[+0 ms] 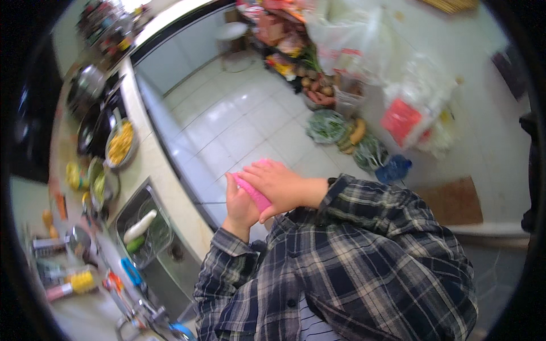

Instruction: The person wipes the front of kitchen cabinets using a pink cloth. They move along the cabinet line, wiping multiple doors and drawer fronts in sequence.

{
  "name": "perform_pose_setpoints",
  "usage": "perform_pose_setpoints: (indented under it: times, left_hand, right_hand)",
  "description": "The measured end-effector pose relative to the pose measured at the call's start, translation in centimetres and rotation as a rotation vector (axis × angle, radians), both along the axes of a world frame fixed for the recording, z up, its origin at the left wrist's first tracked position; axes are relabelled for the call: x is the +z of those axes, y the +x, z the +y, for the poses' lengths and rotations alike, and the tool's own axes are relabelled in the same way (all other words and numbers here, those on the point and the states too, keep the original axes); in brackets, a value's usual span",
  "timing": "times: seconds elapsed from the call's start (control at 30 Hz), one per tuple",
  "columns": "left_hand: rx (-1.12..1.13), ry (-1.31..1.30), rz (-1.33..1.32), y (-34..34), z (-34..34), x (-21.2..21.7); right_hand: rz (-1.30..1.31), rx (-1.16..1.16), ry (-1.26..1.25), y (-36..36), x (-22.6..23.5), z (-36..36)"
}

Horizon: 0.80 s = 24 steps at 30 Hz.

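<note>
A pink cloth (pixel 256 194) is sandwiched between my two hands in front of my body. My left hand (pixel 239 207) supports it from the left, its thumb pointing up. Across the cloth's other side lies my right hand (pixel 280 184), fingers together and pressing it against the left palm. Most of the cloth is hidden by the hands. To the left, the sink (pixel 187 261) holds a clear basin (pixel 164 234) with a long white vegetable (pixel 140 225) and a green one (pixel 135 245) in it.
On the counter (pixel 149 145) stand a bowl of yellow food (pixel 120 145), a lidded pot (pixel 90 83) and a bowl of cut greens (pixel 102 187). A blue-handled tool (pixel 131 271) lies by the sink. Bagged vegetables (pixel 326 126), a blue bottle (pixel 394 169) and cardboard (pixel 453 202) are on the floor.
</note>
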<state>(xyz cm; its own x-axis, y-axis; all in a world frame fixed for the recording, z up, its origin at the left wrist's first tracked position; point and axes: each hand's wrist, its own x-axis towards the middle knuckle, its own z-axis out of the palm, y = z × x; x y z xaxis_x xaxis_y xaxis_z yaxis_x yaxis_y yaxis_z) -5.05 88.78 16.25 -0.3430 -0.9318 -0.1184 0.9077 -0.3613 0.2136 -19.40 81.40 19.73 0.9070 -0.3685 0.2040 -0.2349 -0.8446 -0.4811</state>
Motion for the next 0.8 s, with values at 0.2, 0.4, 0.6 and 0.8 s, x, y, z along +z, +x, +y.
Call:
perform_pose_setpoints:
  times: [0.2, 0.4, 0.6, 0.8]
  left_hand:
    - [-0.177, 0.192, -0.068, -2.4, -2.8, -1.6]
    - [-0.394, 0.151, 0.018, -4.5, -5.6, -2.0]
    - [-0.826, 0.077, -0.299, -4.3, -6.8, -4.1]
    - [-0.691, -0.009, -0.956, -3.4, -4.5, -5.2]
  right_hand:
    - [0.054, -0.162, 0.221, -3.8, -2.1, 0.4]
    - [-0.014, -0.373, 0.196, -6.3, -3.8, 1.1]
    - [-0.292, -0.29, 1.182, -10.7, -3.5, 2.0]
    - [-0.906, -0.798, 1.71, -22.8, -6.1, 6.1]
